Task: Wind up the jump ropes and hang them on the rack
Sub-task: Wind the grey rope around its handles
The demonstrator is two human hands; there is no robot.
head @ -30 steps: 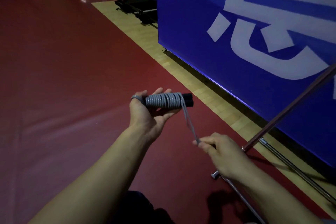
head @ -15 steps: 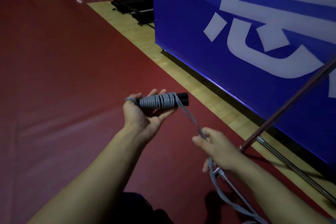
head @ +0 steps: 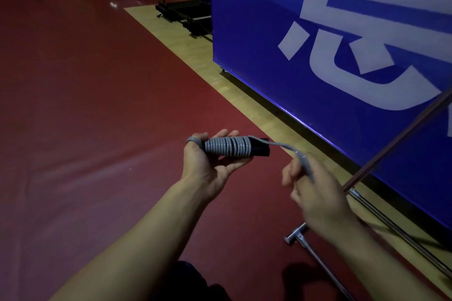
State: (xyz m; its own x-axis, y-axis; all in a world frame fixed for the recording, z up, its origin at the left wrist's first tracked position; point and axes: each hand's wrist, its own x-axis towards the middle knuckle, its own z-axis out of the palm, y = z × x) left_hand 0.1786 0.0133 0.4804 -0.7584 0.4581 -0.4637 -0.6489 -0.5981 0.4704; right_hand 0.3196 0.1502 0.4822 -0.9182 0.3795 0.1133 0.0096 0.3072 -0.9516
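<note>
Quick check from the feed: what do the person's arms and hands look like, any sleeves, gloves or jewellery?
Both forearms are bare, with no sleeves in view. Left hand and right hand wear no gloves. No watch or wristband shows. The right hand is motion-blurred, so finger details there are unclear.

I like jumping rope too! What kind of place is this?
Probably a sports hall: red mat flooring, a wood floor strip, a big blue banner, and a jump rope being wound.
</note>
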